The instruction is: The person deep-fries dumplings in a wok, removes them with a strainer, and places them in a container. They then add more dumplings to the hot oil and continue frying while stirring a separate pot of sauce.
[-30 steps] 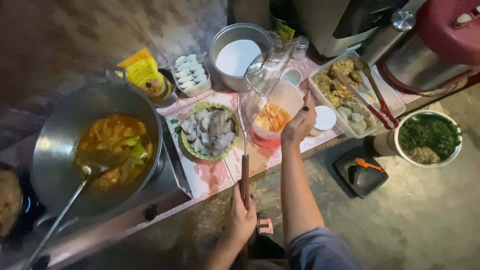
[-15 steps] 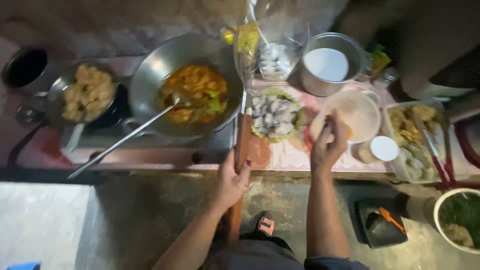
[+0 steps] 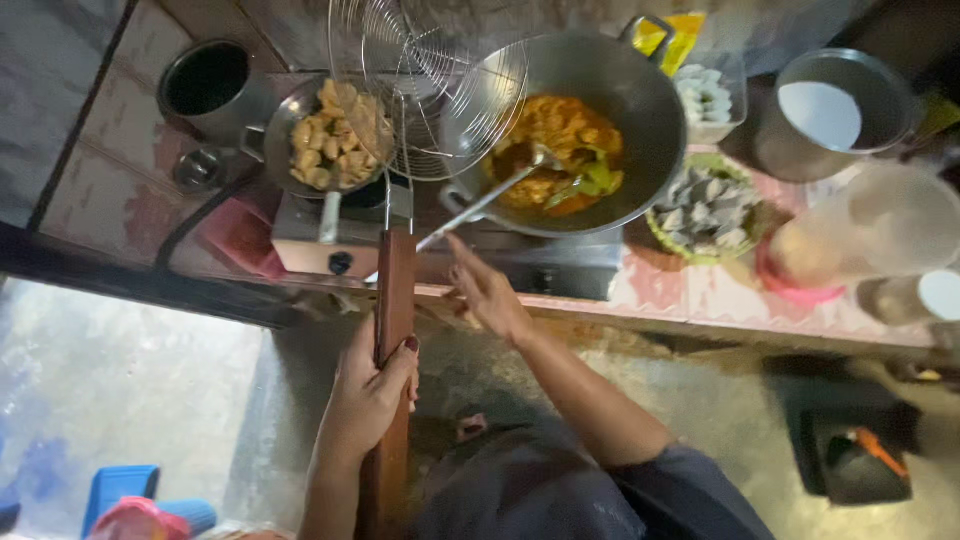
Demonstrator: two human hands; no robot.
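Observation:
My left hand [image 3: 368,392] grips the long wooden handle of a wire skimmer [image 3: 425,85], whose round mesh head hovers between a small pan of fried pieces [image 3: 330,135] and a big wok [image 3: 590,110] of orange curry with green bits. My right hand [image 3: 487,290] is empty, fingers spread, just below the metal ladle handle [image 3: 470,212] that leans out of the wok. Both pans sit on a stove [image 3: 340,225].
A green plate of grey pieces [image 3: 706,207], a clear tub [image 3: 895,215] on a pink base, a metal pot with white inside [image 3: 830,110], a tray of white pieces [image 3: 705,95] and a dark pot [image 3: 207,80] stand along the counter. Concrete floor lies below.
The view swung left along the counter. My left hand carried the skimmer from beside the tub to over the stove. My right hand left the tub and moved toward the ladle handle.

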